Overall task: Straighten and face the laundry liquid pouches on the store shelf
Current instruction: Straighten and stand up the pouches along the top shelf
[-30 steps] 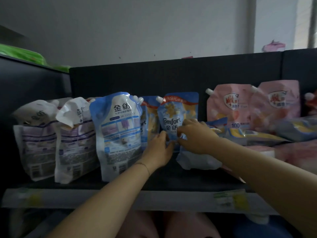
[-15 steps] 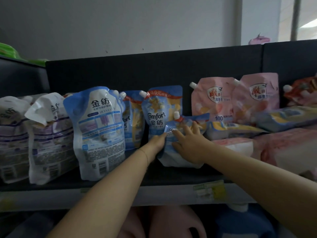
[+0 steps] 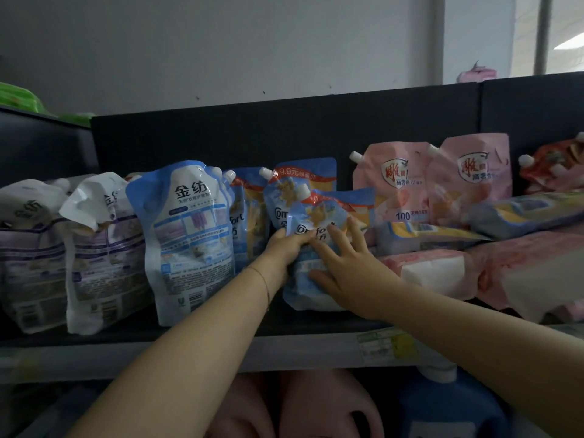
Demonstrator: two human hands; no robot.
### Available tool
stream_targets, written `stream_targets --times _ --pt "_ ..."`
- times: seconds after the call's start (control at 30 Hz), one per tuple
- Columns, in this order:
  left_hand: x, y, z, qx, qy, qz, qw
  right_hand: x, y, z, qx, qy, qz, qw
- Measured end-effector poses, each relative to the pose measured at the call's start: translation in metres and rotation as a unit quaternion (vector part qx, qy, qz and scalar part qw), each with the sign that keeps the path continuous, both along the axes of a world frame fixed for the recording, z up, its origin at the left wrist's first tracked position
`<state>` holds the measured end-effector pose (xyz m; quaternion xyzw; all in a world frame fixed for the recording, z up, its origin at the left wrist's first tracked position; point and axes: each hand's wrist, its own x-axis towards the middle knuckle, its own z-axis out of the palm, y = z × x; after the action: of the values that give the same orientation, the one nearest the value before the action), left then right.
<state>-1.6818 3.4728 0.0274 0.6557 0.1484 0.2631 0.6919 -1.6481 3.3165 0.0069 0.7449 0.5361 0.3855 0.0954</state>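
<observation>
I see the front blue Comfort pouch [image 3: 319, 214] held between both hands at the middle of the shelf [image 3: 221, 350]. It stands on its base near the front edge, label facing me, with its white spout cap at the upper left. My left hand [image 3: 286, 246] grips the pouch's left edge: the thumb lies across the printed face and the other fingers curl out of sight behind it. My right hand [image 3: 346, 265] lies flat on the front, fingers spread wide and straight over the logo, thumb low against the pale lower panel. It is pressing, not gripping.

Just behind stands a second Comfort pouch [image 3: 301, 181], upright and touching the front one. Left of the hands is a large blue-and-white pouch [image 3: 189, 235], showing its back panel, and beyond it two white-and-purple pouches [image 3: 104, 248] sag forward. To the right, two pink pouches [image 3: 393, 188] stand against the black back panel. In front of them lies a heap of flat packs [image 3: 426, 233] — blue-yellow ones on top of pink ones.

A price label [image 3: 385, 343] sits on the shelf's front strip.
</observation>
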Motion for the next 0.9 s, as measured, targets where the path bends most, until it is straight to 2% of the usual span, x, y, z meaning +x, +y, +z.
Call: stream_targets --times 0.17,0.27,0.37,0.47,0.53,0.6,0.67,0.73,0.8,0.83,0.9 --pt "-0.02 0.012 0.009 0.07 -0.096 0.095 0.988 -0.016 0.009 0.002 0.057 0.094 -0.044 0.993" --pt "-0.033 0.014 0.014 0.141 -0.111 0.121 0.976 -0.016 0.022 0.002 0.053 0.062 -0.079 0.994" --pt "-0.044 0.016 0.012 0.237 -0.109 0.175 0.949 -0.014 0.044 0.0 0.054 0.029 -0.099 0.993" --pt "-0.053 0.019 0.006 0.361 -0.096 0.221 0.901 -0.015 0.063 -0.001 0.095 0.028 -0.078 0.992" --pt "-0.06 0.02 0.003 0.4 -0.089 0.242 0.879 -0.021 0.072 0.002 0.122 0.056 -0.063 0.989" --pt "-0.067 0.021 0.0 0.439 -0.1 0.266 0.853 -0.028 0.079 0.004 0.111 0.074 -0.071 0.988" --pt "-0.075 0.022 -0.002 0.509 -0.109 0.307 0.797 -0.029 0.085 0.001 0.088 0.089 -0.07 0.99" --pt "-0.082 0.024 -0.005 0.588 -0.114 0.338 0.726 -0.026 0.083 -0.002 0.092 0.1 -0.069 0.988" --pt "-0.088 0.024 -0.008 0.66 -0.12 0.327 0.666 -0.025 0.077 0.001 0.083 0.117 -0.073 0.987" --pt "-0.089 0.022 -0.009 0.69 -0.119 0.302 0.647 -0.025 0.073 0.004 0.08 0.126 -0.07 0.986" --pt "-0.09 0.016 -0.011 0.721 -0.086 0.226 0.649 -0.024 0.064 0.011 0.092 0.134 -0.067 0.984"
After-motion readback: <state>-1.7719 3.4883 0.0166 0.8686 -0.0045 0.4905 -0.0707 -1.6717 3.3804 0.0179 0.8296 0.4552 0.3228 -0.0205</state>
